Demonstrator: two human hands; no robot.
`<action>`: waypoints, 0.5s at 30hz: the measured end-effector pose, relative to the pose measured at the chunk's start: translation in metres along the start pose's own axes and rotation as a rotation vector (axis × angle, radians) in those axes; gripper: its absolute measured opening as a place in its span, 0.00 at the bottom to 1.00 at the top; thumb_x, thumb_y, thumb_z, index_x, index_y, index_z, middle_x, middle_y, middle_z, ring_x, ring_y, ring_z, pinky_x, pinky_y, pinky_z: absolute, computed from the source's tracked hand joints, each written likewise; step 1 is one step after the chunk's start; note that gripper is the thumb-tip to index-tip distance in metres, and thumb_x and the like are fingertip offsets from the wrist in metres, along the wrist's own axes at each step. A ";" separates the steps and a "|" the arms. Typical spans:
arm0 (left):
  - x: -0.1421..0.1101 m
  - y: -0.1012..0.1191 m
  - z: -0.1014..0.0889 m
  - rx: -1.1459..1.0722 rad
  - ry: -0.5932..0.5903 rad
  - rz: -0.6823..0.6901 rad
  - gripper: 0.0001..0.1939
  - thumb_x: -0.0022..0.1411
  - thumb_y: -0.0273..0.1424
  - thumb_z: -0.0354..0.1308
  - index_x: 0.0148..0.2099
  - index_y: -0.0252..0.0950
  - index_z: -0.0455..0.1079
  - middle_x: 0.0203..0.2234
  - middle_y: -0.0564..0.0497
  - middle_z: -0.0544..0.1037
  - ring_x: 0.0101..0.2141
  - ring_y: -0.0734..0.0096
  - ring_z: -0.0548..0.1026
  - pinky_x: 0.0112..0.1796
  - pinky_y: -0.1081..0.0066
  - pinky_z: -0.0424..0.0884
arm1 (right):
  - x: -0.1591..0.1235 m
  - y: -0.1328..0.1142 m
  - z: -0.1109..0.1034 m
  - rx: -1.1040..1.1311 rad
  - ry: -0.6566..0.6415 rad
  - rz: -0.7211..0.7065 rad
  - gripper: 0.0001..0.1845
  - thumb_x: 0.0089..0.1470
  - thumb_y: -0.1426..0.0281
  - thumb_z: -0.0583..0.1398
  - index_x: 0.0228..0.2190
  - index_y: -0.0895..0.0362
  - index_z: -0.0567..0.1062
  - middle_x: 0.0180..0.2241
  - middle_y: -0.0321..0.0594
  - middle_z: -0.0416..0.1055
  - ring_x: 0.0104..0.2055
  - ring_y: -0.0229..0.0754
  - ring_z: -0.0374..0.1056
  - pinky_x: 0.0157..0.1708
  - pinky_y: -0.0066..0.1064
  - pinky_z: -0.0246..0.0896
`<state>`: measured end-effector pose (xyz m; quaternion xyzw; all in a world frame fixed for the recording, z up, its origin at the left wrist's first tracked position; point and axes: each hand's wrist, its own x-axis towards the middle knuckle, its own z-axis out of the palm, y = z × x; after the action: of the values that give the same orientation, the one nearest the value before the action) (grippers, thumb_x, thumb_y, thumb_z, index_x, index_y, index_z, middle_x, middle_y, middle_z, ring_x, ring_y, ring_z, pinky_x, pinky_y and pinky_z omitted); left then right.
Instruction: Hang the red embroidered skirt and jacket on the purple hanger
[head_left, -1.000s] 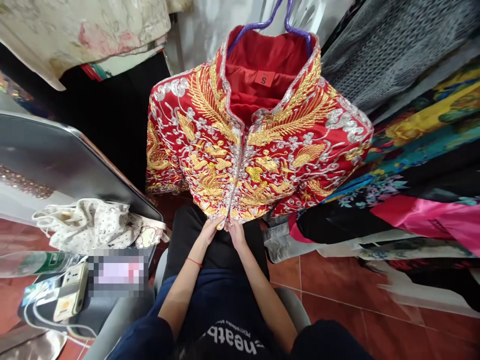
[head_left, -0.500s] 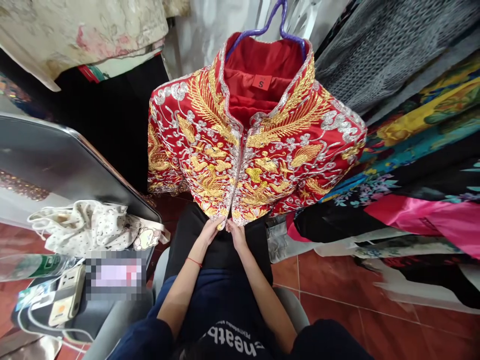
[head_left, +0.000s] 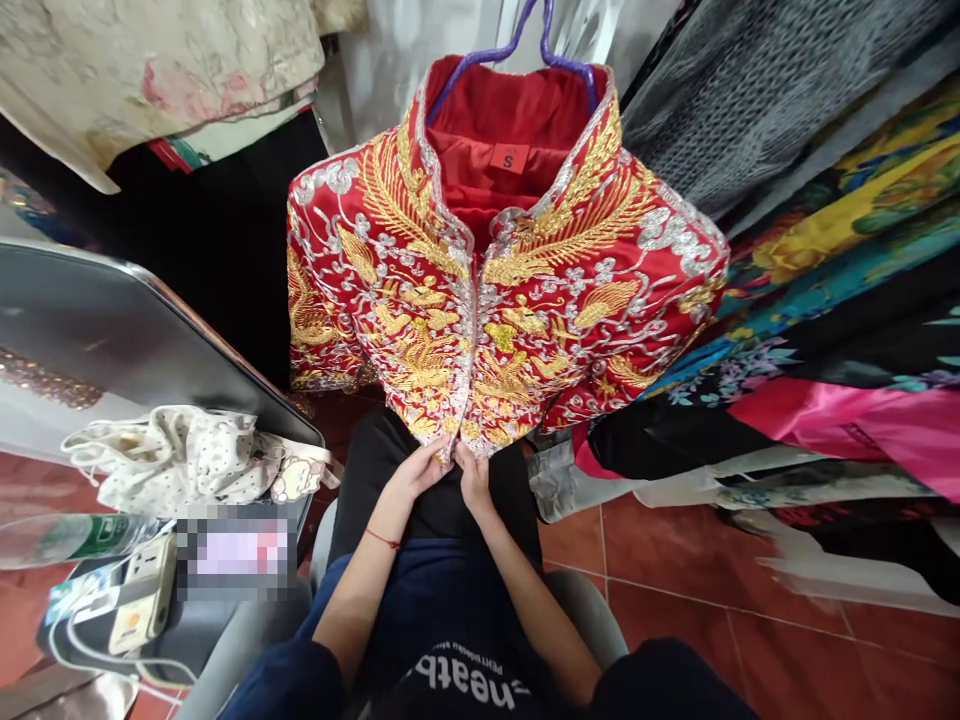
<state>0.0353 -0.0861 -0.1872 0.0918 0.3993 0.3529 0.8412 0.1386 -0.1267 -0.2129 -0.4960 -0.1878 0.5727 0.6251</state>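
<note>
So the person is sitting with a red jacket (head_left: pixel 555 320) hanging right in front, smack in the middle, its lower tip reaching down over the black trousers (head_left: pixel 442 520). It's hanging on a purple hanger (head_left: pixel 491 55) and showing off loads of gold and silver embroidery, with a little red label (head_left: pixel 508 158) marked S inside the collar. The left hand (head_left: pixel 421 468), with a red string bracelet (head_left: pixel 382 539) on the wrist, is pinching the bottom front edge just left of the center opening. The right hand (head_left: pixel 472 474) is pinching the hem just right of it, so the two are working super close together. Over on the near left, a spotted white bag (head_left: pixel 180 460) is slumping beside a plastic bottle (head_left: pixel 82 537) and a power strip (head_left: pixel 144 592) with white cables (head_left: pixel 94 655). On the right, a bunch of hanging clothes (head_left: pixel 832 250) is crowding in, with bright pink fabric (head_left: pixel 847 430) poking out lower down.
</note>
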 end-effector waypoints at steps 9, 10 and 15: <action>-0.039 0.008 0.026 -0.065 -0.047 0.008 0.12 0.55 0.28 0.70 0.43 0.34 0.78 0.36 0.47 0.82 0.33 0.72 0.79 0.35 0.75 0.75 | -0.029 -0.004 0.017 -0.132 0.155 -0.276 0.22 0.48 0.54 0.63 0.40 0.55 0.78 0.47 0.46 0.77 0.59 0.52 0.66 0.61 0.45 0.58; -0.040 0.008 0.029 -0.060 -0.044 0.021 0.14 0.55 0.29 0.70 0.45 0.34 0.78 0.38 0.46 0.82 0.35 0.70 0.80 0.37 0.74 0.76 | -0.030 -0.004 0.017 -0.156 0.157 -0.303 0.23 0.48 0.53 0.63 0.41 0.55 0.78 0.48 0.46 0.76 0.60 0.52 0.65 0.62 0.46 0.57; -0.047 0.008 0.038 -0.036 0.002 0.075 0.17 0.52 0.31 0.72 0.46 0.35 0.78 0.43 0.45 0.82 0.48 0.58 0.79 0.47 0.67 0.77 | -0.031 -0.005 0.019 -0.211 0.123 -0.323 0.25 0.50 0.51 0.62 0.44 0.54 0.78 0.47 0.48 0.77 0.62 0.53 0.64 0.62 0.46 0.58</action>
<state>0.0388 -0.1064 -0.1301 0.0911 0.3900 0.3915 0.8284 0.1175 -0.1464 -0.1897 -0.5561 -0.2852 0.4109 0.6638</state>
